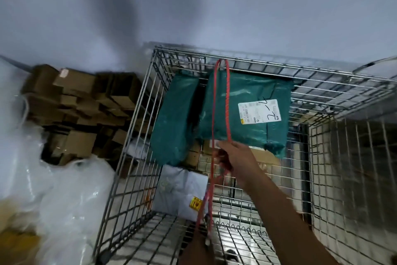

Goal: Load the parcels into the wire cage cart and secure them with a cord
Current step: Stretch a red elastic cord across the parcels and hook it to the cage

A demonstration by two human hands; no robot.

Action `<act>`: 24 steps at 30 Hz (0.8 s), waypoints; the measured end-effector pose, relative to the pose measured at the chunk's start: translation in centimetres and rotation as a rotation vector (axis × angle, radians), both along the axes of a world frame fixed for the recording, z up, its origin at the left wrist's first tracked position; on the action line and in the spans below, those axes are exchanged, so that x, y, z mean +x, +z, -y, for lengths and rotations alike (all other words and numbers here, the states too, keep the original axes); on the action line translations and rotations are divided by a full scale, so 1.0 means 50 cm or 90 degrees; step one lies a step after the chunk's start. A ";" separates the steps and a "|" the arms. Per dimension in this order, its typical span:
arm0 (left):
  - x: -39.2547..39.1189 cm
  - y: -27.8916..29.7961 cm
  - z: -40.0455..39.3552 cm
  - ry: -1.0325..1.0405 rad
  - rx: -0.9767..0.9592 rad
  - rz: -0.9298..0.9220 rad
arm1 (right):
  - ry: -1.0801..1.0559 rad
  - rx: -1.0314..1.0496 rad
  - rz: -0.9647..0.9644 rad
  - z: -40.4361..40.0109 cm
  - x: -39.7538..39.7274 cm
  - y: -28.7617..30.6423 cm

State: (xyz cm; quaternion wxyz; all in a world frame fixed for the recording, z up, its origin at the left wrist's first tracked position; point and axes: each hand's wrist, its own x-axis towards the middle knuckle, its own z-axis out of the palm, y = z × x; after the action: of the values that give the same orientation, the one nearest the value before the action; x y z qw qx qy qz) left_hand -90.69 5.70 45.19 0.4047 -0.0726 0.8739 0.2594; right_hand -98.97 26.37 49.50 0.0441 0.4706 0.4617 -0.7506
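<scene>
The wire cage cart (137,101) fills the middle and right of the head view. Inside it lie two green wrapped parcels, a narrow one (174,118) on the left and a wide one (253,110) with a white label. A grey bag parcel (178,191) lies nearer me, and brown boxes show beneath the green ones. A red cord (228,101) loops over the cart's far top wire and runs back over the wide green parcel. My right hand (234,159) is closed on the cord above the cart. My left hand (195,247) at the bottom edge holds the cord's lower end.
A heap of brown cardboard boxes (81,105) lies on the floor left of the cart. Clear plastic bags (64,200) pile up at the lower left. A pale wall (193,7) stands behind the cart. The right part of the cart floor is bare mesh.
</scene>
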 end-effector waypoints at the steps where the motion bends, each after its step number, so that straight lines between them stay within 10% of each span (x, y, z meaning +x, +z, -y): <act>1: 0.019 0.022 0.003 -0.075 -0.026 0.022 | 0.021 0.011 0.015 0.018 0.033 0.000; 13: 0.064 0.077 0.038 0.032 0.240 -0.016 | 0.102 -0.015 0.052 0.188 0.241 0.007; 24: 0.016 0.089 0.059 0.170 0.419 0.232 | 0.083 0.026 0.015 0.220 0.296 0.001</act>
State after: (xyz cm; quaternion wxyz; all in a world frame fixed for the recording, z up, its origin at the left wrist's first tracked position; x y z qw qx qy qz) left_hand -89.89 2.76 49.62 0.5177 -0.0973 0.6408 0.5585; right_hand -84.18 15.38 49.54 0.0886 0.4496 0.5061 -0.7307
